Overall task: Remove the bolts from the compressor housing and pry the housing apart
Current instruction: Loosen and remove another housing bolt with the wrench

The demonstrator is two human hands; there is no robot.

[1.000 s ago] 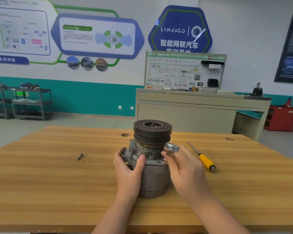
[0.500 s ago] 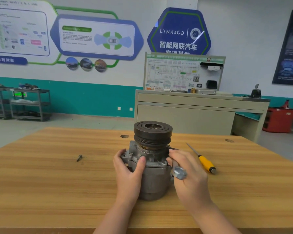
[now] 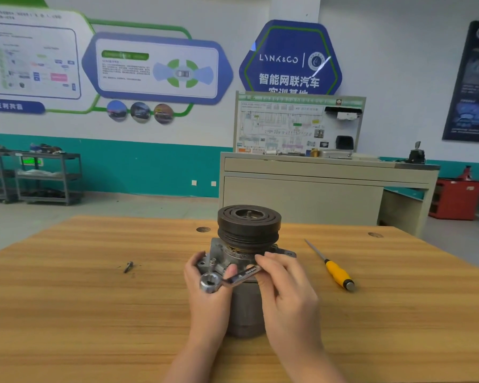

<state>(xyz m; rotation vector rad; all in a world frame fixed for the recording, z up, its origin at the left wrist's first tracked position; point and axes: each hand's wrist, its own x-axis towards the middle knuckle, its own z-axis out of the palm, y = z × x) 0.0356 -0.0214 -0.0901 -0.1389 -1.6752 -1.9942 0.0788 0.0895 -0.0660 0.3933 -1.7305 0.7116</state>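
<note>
A grey metal compressor (image 3: 244, 308) stands upright on the wooden table (image 3: 94, 313), with its dark grooved pulley (image 3: 249, 226) on top. My left hand (image 3: 208, 297) grips the left side of the housing, thumb up near the flange. A bolt head (image 3: 212, 261) sticks up from the flange by my left fingers. My right hand (image 3: 285, 294) pinches the handle of a silver ring wrench (image 3: 230, 279). The wrench lies across the front of the housing, and its ring end hangs over my left hand, off the bolt. One loose bolt (image 3: 128, 266) lies on the table to the left.
A yellow-handled screwdriver (image 3: 332, 268) lies on the table right of the compressor, tip pointing away. Two round holes (image 3: 203, 229) mark the table's far part. Beyond the table stand a beige cabinet (image 3: 315, 189), grey shelf carts (image 3: 39, 175) and a red cabinet (image 3: 454, 200).
My right hand has swung the wrench from the right side of the housing across its front; the ring end now sits to the left over my left hand. My left hand kept its grip.
</note>
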